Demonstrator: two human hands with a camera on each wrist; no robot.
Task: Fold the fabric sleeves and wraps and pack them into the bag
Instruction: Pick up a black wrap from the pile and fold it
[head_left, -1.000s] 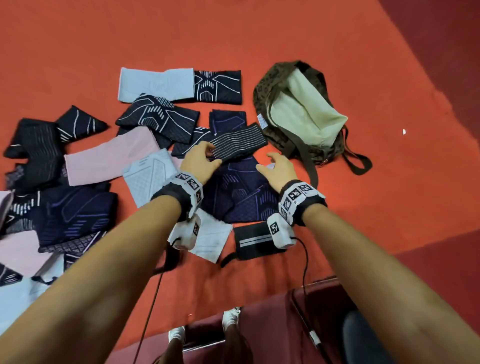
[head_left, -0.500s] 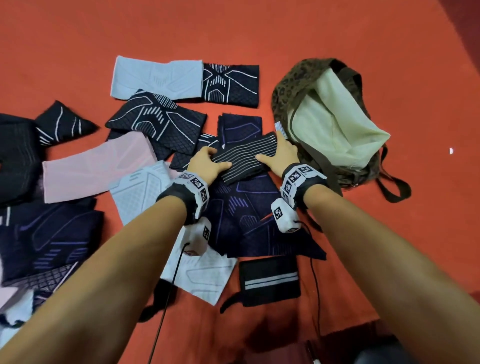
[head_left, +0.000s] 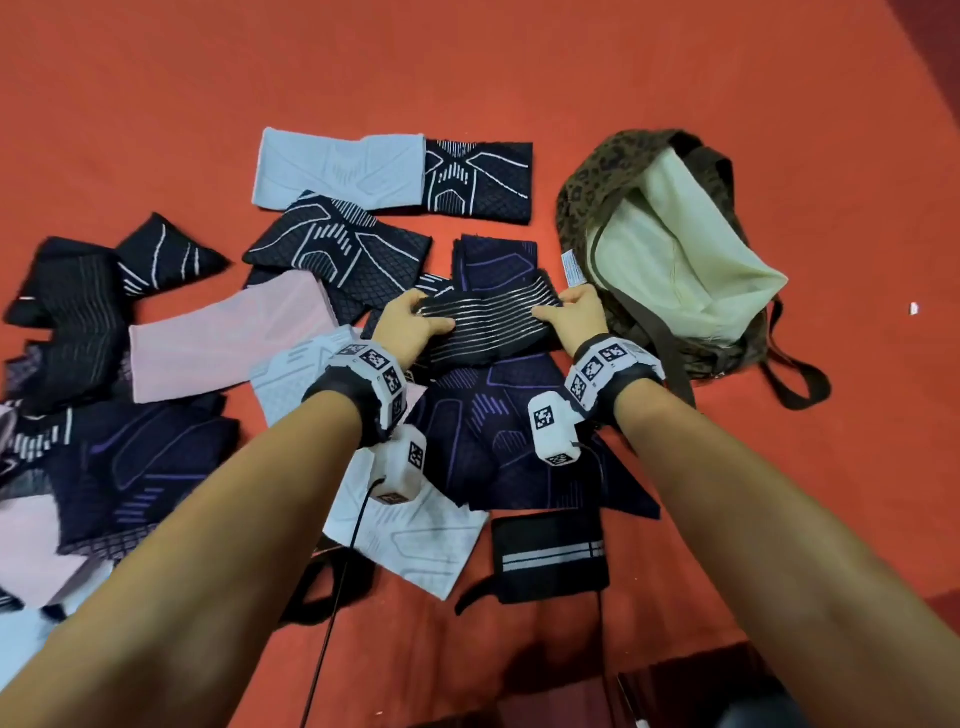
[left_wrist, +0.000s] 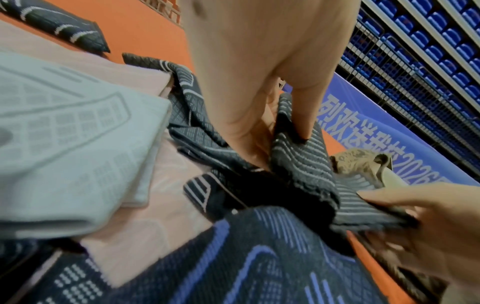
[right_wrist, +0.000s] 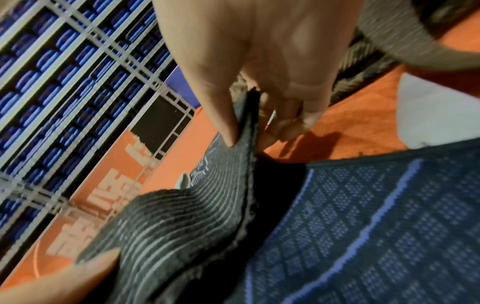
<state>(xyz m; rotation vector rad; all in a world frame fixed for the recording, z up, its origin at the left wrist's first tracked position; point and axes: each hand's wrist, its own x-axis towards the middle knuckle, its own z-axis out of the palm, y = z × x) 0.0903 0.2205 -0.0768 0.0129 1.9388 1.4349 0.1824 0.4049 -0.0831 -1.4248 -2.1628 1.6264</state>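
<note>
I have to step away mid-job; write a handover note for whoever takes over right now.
Left hand and right hand each pinch an end of the black striped wrap, held just above the pile.
The bag lies open to the right; no wrap shows inside it.
Still to fold and pack: this wrap, the pink sleeve, the pale sleeve, the navy pieces.

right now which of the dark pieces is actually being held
The black wrap with thin white stripes, pinched at its ends by the left hand and right hand.
</note>
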